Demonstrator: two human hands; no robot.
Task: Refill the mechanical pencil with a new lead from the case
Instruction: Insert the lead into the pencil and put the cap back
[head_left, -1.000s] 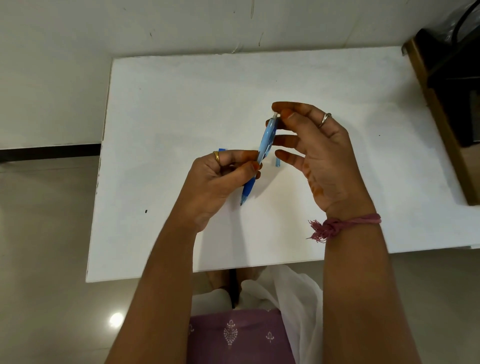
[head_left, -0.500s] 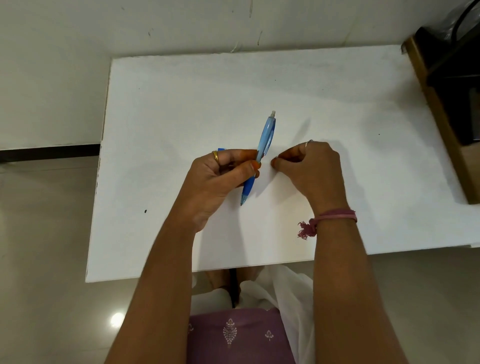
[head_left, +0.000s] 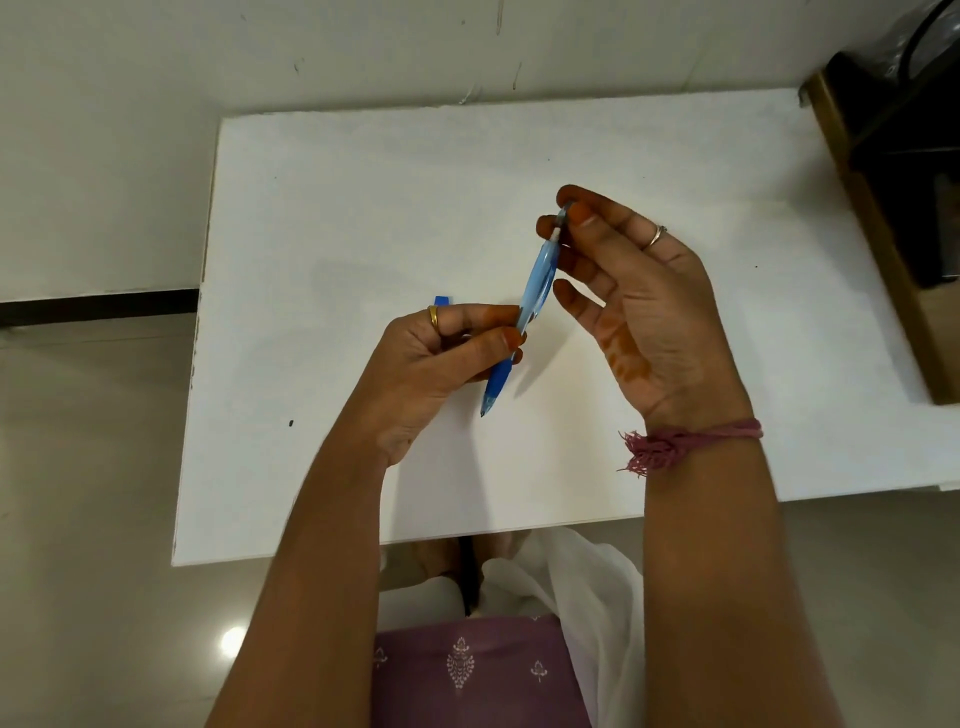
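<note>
While the left hand holds the blue pencil up over the white table, the right hand is at the pencil's top end. The left thumb and first finger pinch the pencil near its middle, and the other left fingers are curled in. The pencil is tilted — its dark blue tip points down toward the person, and its top end points up and away. The right thumb and first finger are pinched on a small blue cap at that top end. The other right fingers are spread loose and open. A bit of something blue peeks out behind the left hand — I cannot tell what it is.
</note>
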